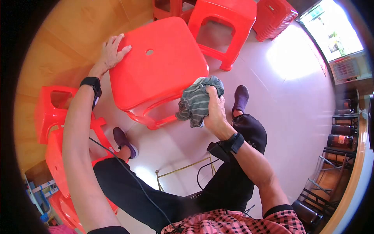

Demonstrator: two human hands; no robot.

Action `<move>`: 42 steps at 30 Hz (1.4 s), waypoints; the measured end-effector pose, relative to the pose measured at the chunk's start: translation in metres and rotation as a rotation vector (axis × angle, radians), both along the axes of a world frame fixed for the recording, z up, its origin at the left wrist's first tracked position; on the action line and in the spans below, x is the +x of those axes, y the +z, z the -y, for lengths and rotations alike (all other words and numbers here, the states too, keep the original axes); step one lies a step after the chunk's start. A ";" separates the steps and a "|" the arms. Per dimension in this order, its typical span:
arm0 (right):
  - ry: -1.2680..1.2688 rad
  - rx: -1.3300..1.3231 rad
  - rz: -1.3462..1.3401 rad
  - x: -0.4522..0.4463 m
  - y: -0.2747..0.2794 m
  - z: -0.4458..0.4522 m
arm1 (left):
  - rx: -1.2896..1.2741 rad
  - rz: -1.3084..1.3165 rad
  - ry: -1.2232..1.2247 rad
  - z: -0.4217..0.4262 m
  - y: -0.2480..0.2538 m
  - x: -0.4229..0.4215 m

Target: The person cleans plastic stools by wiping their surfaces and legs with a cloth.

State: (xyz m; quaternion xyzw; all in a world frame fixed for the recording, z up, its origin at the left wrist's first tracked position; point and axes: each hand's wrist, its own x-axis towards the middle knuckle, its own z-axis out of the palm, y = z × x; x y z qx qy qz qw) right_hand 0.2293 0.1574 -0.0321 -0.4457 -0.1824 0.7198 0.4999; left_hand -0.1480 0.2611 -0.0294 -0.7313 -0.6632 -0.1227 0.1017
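In front of me is a red plastic stool (159,64), its square seat tilted toward me and a small hole in the seat's middle. My left hand (113,54) rests on the seat's left edge with its fingers spread. A bunched grey striped cloth (194,100) is gripped in my right hand (215,113), against the stool's near right corner. The fingers under the cloth are mostly hidden; the thumb lies on top of it.
Another red stool (224,27) stands behind, near a stack of red stools (274,17). More red stools (56,113) are at my left by a wooden panel (50,50). Dark jars (339,139) line a rack on the right. A cable (132,175) crosses my left leg.
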 end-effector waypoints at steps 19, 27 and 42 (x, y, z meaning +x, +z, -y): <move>0.135 0.226 -0.048 -0.005 -0.016 -0.017 | -0.150 0.231 0.417 0.102 0.010 -0.018; 0.227 0.276 -0.181 0.006 -0.018 -0.026 | -0.159 0.152 0.446 0.225 0.028 0.042; 0.287 0.110 -0.201 0.006 -0.058 -0.034 | -0.115 0.063 -0.171 0.173 0.033 0.182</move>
